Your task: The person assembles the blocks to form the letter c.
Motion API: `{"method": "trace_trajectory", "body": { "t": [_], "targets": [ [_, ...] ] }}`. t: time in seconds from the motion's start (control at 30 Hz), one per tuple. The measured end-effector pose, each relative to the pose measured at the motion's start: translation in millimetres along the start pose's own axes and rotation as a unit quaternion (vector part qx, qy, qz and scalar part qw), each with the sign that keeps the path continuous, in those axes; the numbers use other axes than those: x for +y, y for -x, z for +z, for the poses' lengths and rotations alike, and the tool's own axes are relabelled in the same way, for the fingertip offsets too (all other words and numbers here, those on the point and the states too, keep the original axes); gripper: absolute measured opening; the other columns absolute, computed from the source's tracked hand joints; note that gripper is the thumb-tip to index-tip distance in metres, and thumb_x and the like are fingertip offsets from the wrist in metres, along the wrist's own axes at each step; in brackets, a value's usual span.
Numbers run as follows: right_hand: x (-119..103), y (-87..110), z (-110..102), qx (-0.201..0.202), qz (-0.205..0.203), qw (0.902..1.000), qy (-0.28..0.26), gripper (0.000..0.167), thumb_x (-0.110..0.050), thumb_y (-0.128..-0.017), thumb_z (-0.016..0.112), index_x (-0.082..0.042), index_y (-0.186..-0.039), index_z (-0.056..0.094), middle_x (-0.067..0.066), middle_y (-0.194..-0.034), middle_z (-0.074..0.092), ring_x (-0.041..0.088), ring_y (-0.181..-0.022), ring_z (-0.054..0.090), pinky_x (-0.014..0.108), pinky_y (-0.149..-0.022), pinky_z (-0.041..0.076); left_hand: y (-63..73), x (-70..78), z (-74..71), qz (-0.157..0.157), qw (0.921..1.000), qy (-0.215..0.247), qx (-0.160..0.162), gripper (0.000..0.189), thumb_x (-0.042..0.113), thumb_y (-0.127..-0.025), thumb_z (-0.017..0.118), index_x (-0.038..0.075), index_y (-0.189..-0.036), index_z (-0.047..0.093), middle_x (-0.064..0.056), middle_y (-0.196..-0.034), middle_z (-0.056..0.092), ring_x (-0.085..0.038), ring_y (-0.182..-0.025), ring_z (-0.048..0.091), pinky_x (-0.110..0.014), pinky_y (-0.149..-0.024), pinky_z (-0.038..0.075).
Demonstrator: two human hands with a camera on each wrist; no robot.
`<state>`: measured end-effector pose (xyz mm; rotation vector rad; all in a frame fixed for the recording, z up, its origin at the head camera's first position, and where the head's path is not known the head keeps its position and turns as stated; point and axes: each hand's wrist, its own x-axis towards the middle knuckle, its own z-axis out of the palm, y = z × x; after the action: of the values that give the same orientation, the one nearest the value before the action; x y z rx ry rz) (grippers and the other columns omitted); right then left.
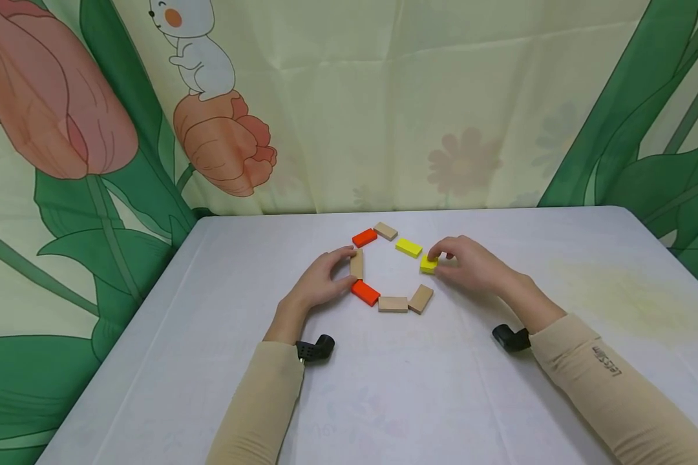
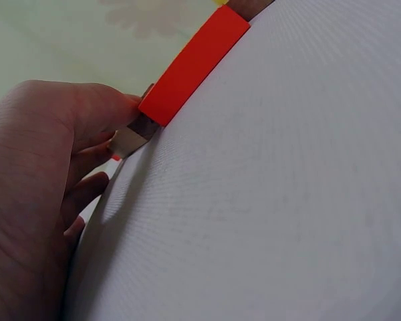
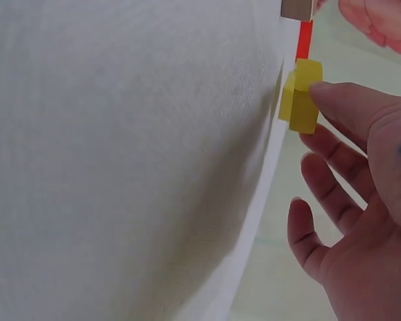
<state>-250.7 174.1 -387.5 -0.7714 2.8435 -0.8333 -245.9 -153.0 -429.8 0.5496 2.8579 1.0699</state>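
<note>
1. The white worktop point(image 1: 419, 387) bears everything, including the landmark: the front wooden block point(image 1: 392, 304). Nearest the person, two beige sleeves point(image 1: 262, 400) reach in, one on each side of it.
2. A black wrist camera point(image 1: 317, 349) sits on the left wrist, nearer than the front wooden block and to its left; another point(image 1: 510, 338) is to its right.
3. Just beside the front wooden block's right end, an angled wooden block point(image 1: 421, 299) slants away; at its left end is a near red block point(image 1: 365, 292).
4. Farther and left of it, the left hand point(image 1: 320, 279) pinches a side wooden block point(image 1: 357, 264) between thumb and fingers, end to end.
5. Beyond it to the right, the right hand point(image 1: 471, 263) pinches a yellow block point(image 1: 426, 267) between thumb and finger, other fingers apart.
6. Farther behind it lie a second yellow block point(image 1: 409, 247), a far red block point(image 1: 364, 237) and a far wooden block point(image 1: 386, 231).
7. Well beyond it hangs a printed backdrop point(image 1: 349, 129).
</note>
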Motion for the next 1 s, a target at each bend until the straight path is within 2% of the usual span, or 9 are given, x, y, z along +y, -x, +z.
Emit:
{"method": "trace_trajectory", "body": {
  "t": [0.3, 0.73, 1.0],
  "targets": [
    [-1.5, 4.3, 0.7, -0.011, -0.032, 0.9994, -0.006, 0.02, -0.004, -0.09, 0.072, -0.006, -0.111, 0.07, 0.005, -0.11, 0.069, 0.031, -0.1, 0.057, 0.046, -0.089, 0.047, -0.1, -1.4, 0.2, 0.005, 1.0, 0.004, 0.0, 0.056, 0.024, -0.094, 0.068, 0.016, -0.147, 0.053, -0.002, -0.153, 0.046, -0.023, -0.142, 0.038, -0.043, -0.118, 0.029],
    [-2.2, 6.3, 2.6, -0.039, -0.03, 0.9988, -0.006, 0.019, -0.006, -0.091, 0.074, -0.012, -0.109, 0.071, 0.002, -0.109, 0.067, 0.029, -0.101, 0.056, 0.046, -0.09, 0.048, 0.7, 0.9, -0.4, -0.004, 1.0, 0.006, 0.0, 0.056, 0.024, -0.094, 0.068, 0.017, -0.147, 0.053, -0.002, -0.153, 0.047, -0.022, -0.142, 0.038, -0.043, -0.118, 0.029],
    [-2.8, 8.7, 0.4, -0.046, -0.036, 0.9983, -0.006, 0.019, -0.004, -0.091, 0.072, -0.01, -0.109, 0.071, 0.004, -0.11, 0.067, 0.03, -0.102, 0.056, 0.048, -0.092, 0.048, 1.2, 0.4, -0.4, -0.002, 0.9999, 0.01, 0.001, 0.056, 0.025, -0.093, 0.068, 0.018, -0.147, 0.053, -0.001, -0.153, 0.047, -0.023, -0.142, 0.039, -0.044, -0.117, 0.03]
  ]
}}
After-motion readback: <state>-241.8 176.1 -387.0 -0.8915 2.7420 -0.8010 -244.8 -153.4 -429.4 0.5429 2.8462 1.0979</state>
